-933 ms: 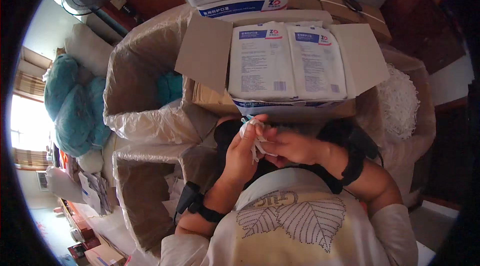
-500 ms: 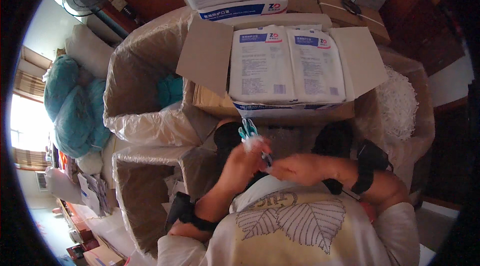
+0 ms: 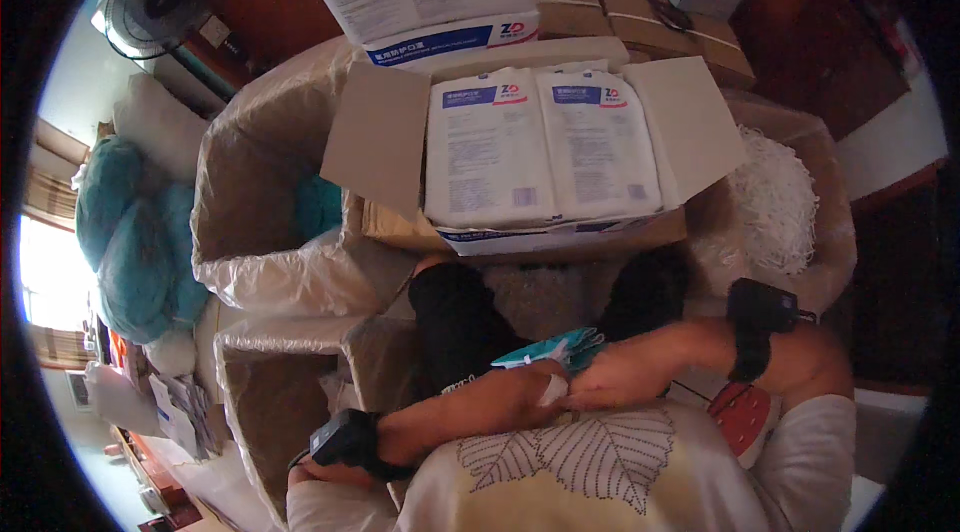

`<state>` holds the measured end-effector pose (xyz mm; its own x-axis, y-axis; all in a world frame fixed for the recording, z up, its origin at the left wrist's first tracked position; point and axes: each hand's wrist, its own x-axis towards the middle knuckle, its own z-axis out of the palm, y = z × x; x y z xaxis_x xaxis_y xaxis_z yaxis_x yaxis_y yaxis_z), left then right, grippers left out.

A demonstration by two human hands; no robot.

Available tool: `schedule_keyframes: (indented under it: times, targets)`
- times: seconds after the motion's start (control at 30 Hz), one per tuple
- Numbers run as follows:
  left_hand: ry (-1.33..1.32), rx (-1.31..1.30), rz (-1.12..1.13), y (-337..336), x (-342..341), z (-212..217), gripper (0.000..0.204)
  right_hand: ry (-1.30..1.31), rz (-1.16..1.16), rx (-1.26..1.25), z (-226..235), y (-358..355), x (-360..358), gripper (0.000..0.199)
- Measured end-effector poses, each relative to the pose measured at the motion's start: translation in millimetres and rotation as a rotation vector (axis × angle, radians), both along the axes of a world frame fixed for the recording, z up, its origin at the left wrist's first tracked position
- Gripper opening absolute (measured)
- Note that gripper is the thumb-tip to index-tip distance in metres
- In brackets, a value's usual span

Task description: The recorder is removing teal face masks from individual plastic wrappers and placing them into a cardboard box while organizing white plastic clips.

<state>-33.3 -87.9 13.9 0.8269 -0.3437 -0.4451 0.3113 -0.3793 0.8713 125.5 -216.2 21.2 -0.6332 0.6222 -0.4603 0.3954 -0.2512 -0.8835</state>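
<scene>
1. Left side of the view: a carton lined with clear plastic film (image 3: pixel 270 182) stands open, with teal material (image 3: pixel 320 207) low inside it. A second lined carton (image 3: pixel 270 382) sits nearer the person. Judged: both are kept open within arm's reach as bins.

2. Left hand (image 3: pixel 525 394): positioned at the lap, above the dark trousers (image 3: pixel 455 317). Its fingers are closed on a teal face mask (image 3: pixel 550 350), gripping the lower edge. A black band (image 3: pixel 350 437) is worn on the left wrist.

3. The teal face mask lies between the two hands, directly over the lap and just in front of the chest. Its long axis runs roughly left to right across the view, tilted slightly upward toward the right. The right end appears fanned or pleated; finer detail cannot be told.

4. Right hand (image 3: pixel 610 382): touching the left hand, fingers curled on the mask's right portion. Judged: the two-handed hold keeps the thin piece flat and steady. A black band (image 3: pixel 755 327) sits on the right forearm.

5. Centre, beyond the knees: an open cardboard box (image 3: pixel 380 132) holding two white flat packs (image 3: pixel 545 147), lying side by side, flaps spread.

6. Right side: a lined carton of white shredded strands (image 3: pixel 775 197), near the right elbow.
</scene>
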Motion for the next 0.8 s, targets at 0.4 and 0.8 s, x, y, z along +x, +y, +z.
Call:
schedule_keyframes:
  times: [0.4,0.8]
  targets:
    - [-0.12,-0.286,-0.067,-14,-13,-6,0.027,-0.029,0.08,-0.15,35,-29,14,0.037]
    - [0.054,-0.207,0.146,4,-23,-12,0.026,0.013,-0.332,-0.553,36,-92,76,0.033]
